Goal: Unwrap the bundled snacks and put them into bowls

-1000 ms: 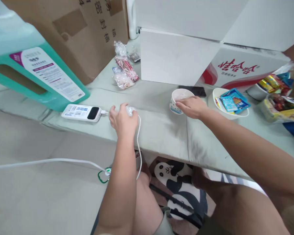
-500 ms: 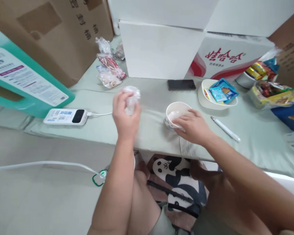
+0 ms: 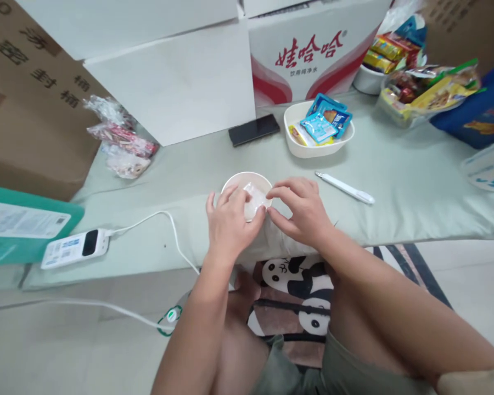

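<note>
A clear plastic packet [image 3: 255, 198] shows between my two hands, over the mouth of a round white bowl [image 3: 242, 176]. My left hand [image 3: 235, 222] is curled over the bowl's left side, thumb and forefinger closed on the packet. From the right, my right hand [image 3: 299, 211] reaches in with bent fingers and grips the packet's right edge. The two thumb tips nearly meet at the near rim. Whatever is inside the packet cannot be made out. Beyond the bowl stands an oval white tub [image 3: 308, 149] with blue and yellow snack packets.
A black phone [image 3: 254, 130] and a white pen-shaped tool [image 3: 346, 187] lie on the cloth. At left are wrapped snacks [image 3: 123, 137], a white power bank [image 3: 76, 248] with a cable, and a green jug [image 3: 28, 222]. Cartons [image 3: 189, 82] line the back.
My left hand has brought the clear plastic packet right and down to the bowl. My right hand has shifted from the bowl's inside rim to the packet. The view has turned right.
</note>
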The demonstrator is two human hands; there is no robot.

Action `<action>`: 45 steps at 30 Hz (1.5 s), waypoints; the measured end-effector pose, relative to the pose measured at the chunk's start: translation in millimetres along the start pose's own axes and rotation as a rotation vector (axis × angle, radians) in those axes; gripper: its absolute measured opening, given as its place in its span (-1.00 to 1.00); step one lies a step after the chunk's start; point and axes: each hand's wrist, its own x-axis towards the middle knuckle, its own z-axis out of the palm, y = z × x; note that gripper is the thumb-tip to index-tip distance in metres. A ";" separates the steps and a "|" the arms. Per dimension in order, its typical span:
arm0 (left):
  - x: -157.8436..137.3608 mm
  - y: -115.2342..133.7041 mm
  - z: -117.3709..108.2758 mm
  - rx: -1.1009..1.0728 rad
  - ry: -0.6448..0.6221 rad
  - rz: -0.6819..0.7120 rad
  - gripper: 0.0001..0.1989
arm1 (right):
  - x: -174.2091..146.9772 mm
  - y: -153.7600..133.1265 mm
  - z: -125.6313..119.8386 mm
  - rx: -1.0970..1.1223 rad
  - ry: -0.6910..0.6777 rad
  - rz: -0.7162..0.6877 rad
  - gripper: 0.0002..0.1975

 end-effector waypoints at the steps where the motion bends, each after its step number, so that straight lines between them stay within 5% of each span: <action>1: 1.7 2.5 -0.7 0.035 -0.015 -0.003 -0.73 | -0.4 1.3 -2.4 0.023 -0.016 0.017 -0.85; 19: 64.0 66.5 6.6 0.400 -0.407 0.099 -0.69 | -67.6 33.5 -70.4 0.096 -0.194 0.141 -0.80; 25: 78.2 73.8 13.0 0.378 -0.357 0.118 -0.65 | -66.4 44.4 -72.9 0.147 -0.177 0.237 -0.82; 28: 69.8 74.5 5.0 0.252 -0.197 0.056 -0.53 | -66.4 42.7 -77.0 0.181 -0.150 0.246 -0.82; 32: 51.0 64.9 2.7 -0.052 0.237 -0.044 -0.60 | -67.1 40.1 -84.1 0.215 -0.162 0.241 -0.83; 37: 42.8 32.2 40.0 -0.675 0.694 -0.401 -0.80 | -62.6 44.0 -79.4 0.257 -0.187 0.294 -0.83; 40: 43.0 23.4 65.1 -0.911 0.706 -0.531 -0.83 | -56.8 45.6 -70.1 0.266 -0.172 0.321 -0.84; 43: 37.4 29.2 78.2 -0.928 0.642 -0.477 -0.71 | -48.5 44.9 -59.9 0.258 -0.183 0.332 -0.98; 45: 31.9 38.2 79.8 -0.862 0.609 -0.408 -0.62 | -42.2 44.5 -53.0 0.227 -0.218 0.355 -0.85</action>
